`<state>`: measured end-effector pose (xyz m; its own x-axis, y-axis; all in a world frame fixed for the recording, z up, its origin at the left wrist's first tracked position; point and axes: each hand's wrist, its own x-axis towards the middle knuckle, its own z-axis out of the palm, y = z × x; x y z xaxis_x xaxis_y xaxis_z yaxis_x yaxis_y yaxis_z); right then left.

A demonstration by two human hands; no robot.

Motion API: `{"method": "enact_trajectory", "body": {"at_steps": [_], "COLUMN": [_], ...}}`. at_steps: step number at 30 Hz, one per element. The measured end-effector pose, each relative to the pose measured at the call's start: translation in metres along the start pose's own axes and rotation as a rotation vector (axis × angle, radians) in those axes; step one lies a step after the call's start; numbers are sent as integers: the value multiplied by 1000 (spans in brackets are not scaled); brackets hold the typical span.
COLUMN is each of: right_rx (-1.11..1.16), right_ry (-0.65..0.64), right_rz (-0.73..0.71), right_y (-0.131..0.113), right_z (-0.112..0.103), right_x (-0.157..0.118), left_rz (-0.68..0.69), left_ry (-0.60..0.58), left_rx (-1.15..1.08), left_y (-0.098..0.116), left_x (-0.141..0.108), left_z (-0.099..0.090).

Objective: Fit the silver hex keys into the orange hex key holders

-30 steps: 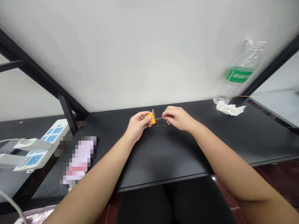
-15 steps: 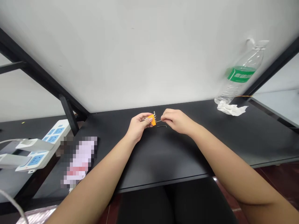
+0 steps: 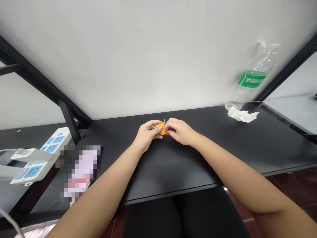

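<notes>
My left hand [image 3: 144, 136] is closed around an orange hex key holder [image 3: 163, 130], thumb lying on its face. Thin metal shafts poke out of the holder toward the left palm. At its upper corner stands the bent end of a hex key [image 3: 164, 121]. Right against the holder's right side, my right hand [image 3: 182, 131] is pinched on a hex key, which its fingers now mostly hide. The loose hex key on the tabletop is out of sight behind the right hand.
A clear bottle with a green label [image 3: 252, 78] leans on the wall at the right, a crumpled tissue [image 3: 242, 114] at its foot. On the left lie a blurred-out flat item [image 3: 83, 168] and a white power strip [image 3: 53, 143] with plugs. Black table [image 3: 173, 172].
My right hand has moved left up to the orange holder, bringing its hex key in close. The gap between the hands has closed. The view has shifted slightly.
</notes>
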<state>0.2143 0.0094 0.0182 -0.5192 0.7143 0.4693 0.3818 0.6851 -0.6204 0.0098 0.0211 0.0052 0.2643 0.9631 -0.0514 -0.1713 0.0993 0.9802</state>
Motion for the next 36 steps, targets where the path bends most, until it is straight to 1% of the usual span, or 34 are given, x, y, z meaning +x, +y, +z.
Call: {"method": "enact_trajectory", "body": {"at_steps": [6,9,14,16,20,22,24,26,29,32,34,36], "right_rx": [-13,-17,-53,-90,-197,-263,-327,-372,-402,-416,-415,-395], "right_ry": [14,24,58,55,-7,3,22,-12,-130,-199,-202,-171], "right_rz": [-1,7,73,87,63,103,177,222,225,246,276,291], "right_y": [1,4,9,9,7,5,3,-1,-6,-9,-9,-9], "right_z": [0,0,-1,-1,-2,-2,-1,3,8,9,6,4], "right_x": [1,0,-1,-1,-1,-2,-3,-4,-4,-3,-3,-3], "left_rz": [-39,-20,21,17,43,61,73,84,97,103,96,82], "left_ry": [-48,-41,-18,-8,21,42,60,71,76,80,77,64], "left_rx": [47,45,13,-1,-29,-40,-40,-36,-19,10,14,18], "left_y": [1,0,-4,-6,-6,-5,-3,-2,-4,-6,-7,-6], "left_x": [-2,-2,1,2,3,3,3,3,3,4,4,4], "left_z": [1,1,-1,-2,-3,-2,-1,-1,-1,-2,-2,-2]}}
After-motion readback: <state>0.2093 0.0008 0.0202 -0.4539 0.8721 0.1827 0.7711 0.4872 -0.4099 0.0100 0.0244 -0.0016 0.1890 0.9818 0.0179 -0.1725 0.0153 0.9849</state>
